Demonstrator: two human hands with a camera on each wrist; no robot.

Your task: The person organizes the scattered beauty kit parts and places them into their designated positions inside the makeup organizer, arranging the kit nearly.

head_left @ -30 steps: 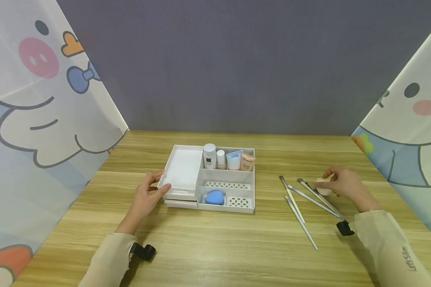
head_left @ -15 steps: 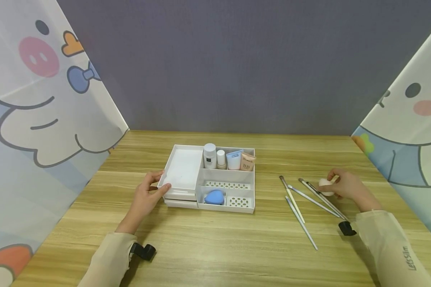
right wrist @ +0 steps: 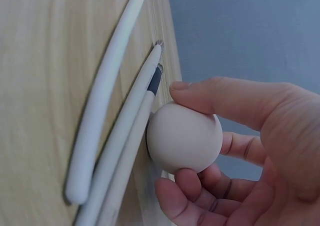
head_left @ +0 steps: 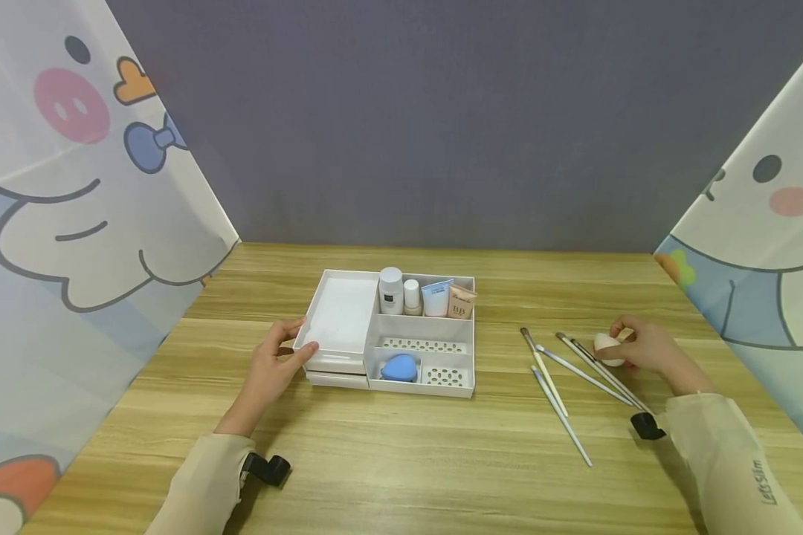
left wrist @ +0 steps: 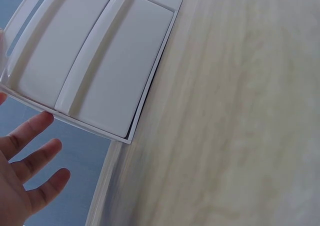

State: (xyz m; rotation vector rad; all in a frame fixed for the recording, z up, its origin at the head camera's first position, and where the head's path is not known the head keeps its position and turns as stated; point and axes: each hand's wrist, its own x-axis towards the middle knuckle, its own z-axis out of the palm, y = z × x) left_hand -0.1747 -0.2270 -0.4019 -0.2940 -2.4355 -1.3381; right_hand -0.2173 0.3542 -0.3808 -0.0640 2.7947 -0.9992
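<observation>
My left hand [head_left: 272, 365] rests at the front left corner of a white cosmetics organizer [head_left: 473, 375]. Its thumb touches the top front edge and its fingers lie along the left side; in the left wrist view the fingers are spread and relaxed. My right hand [head_left: 650, 349] holds a beige, rounded makeup sponge [right wrist: 182, 136], with the thumb above and curled fingers below in the right wrist view. Beside the sponge lie several makeup brushes [head_left: 585, 375]. A blue makeup sponge [head_left: 399, 368] sits in the organizer's front compartment.
In the organizer's back compartment stand a white-capped bottle [head_left: 391, 291], a smaller bottle [head_left: 412, 299], a blue-and-white tube [head_left: 437, 299] and a beige tube [head_left: 461, 302]. Two drawers [left wrist: 107, 71] form its left front. A grey panel [head_left: 401, 126] rises behind the wooden table [head_left: 401, 475].
My right hand has shifted slightly right with the beige sponge, which has turned a little in the fingers. The left hand and the organizer have stayed in place.
</observation>
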